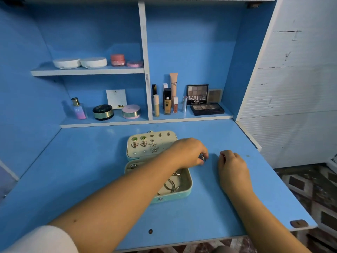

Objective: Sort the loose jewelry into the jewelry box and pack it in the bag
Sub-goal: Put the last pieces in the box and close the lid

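Jewelry piece (202, 158) looks tiny, light, slippery; left hand (187, 152) pinches it between its fingers; right hand (232, 164) fingers curled, hold unclear.

Blue desk (87, 179). Far left, upper shelf: two white compacts (66, 63), pink jar (118, 60). Lower shelf: perfume bottle (78, 109), dark round compact (103, 112), pink compact (131, 111). Far right: foundation bottle (167, 104), MATTE palette (197, 94), open eyeshadow palette (207, 109).
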### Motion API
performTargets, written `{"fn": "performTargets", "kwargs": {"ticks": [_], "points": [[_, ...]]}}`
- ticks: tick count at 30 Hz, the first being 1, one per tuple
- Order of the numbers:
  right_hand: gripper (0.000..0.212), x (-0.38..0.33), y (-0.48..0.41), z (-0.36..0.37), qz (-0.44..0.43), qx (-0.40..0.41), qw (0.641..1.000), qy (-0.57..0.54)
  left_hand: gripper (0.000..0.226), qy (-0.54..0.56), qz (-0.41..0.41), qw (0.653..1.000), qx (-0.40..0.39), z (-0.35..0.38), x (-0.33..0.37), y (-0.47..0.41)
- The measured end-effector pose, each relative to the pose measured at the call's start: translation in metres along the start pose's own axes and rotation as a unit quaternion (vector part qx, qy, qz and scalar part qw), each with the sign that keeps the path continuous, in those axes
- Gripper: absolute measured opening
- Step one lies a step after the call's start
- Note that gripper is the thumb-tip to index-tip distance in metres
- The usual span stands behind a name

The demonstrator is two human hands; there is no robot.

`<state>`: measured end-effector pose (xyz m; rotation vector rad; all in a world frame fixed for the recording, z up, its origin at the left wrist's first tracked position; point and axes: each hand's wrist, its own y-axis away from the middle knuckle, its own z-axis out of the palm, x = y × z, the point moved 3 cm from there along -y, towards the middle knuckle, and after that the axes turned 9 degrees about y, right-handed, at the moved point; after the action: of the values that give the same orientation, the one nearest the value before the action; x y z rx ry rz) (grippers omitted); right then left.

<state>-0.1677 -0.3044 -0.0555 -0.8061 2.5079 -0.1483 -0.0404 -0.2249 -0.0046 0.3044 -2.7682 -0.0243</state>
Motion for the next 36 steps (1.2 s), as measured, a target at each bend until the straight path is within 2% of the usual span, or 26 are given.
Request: {"fn": "performTargets", "kwargs": {"ticks": [5,10,13,17,20,25,28,33,36], "points": [[0.03,-0.001,0.002,-0.001,-0.026,-0.013,0.999,-0.017,0.012,0.054,-0.013,0.998,0.018,0.0,-0.005,-0.004],[0.025,-0.002,0.004,-0.005,-0.086,-0.006,0.995,-0.053,0.018,0.137,-0.03,0.981,0.132,-0.031,-0.01,0.051],[0.021,-0.003,0.008,-0.006,-0.127,0.012,0.99,-0.065,0.013,0.17,-0.081,0.967,0.171,-0.045,-0.029,0.105],[0.016,-0.016,0.018,-0.011,-0.202,0.037,0.975,-0.083,0.008,0.204,-0.173,0.956,0.124,-0.043,-0.057,0.172],[0.016,-0.038,0.033,-0.014,-0.255,0.04,0.959,-0.116,0.007,0.211,-0.203,0.951,0.099,-0.037,-0.069,0.199],[0.014,-0.087,0.07,-0.007,-0.328,0.016,0.929,-0.168,0.017,0.165,-0.167,0.968,0.087,-0.034,-0.071,0.204],[0.016,-0.103,0.081,0.002,-0.331,0.003,0.924,-0.189,0.022,0.135,-0.141,0.979,0.061,-0.032,-0.07,0.198],[0.029,-0.105,0.089,0.009,-0.334,0.078,0.928,-0.146,0.019,0.096,-0.114,0.988,0.039,-0.032,-0.069,0.19],[0.029,-0.103,0.089,0.009,-0.338,0.092,0.924,-0.154,0.017,0.099,-0.113,0.987,0.052,-0.034,-0.072,0.189]]}}
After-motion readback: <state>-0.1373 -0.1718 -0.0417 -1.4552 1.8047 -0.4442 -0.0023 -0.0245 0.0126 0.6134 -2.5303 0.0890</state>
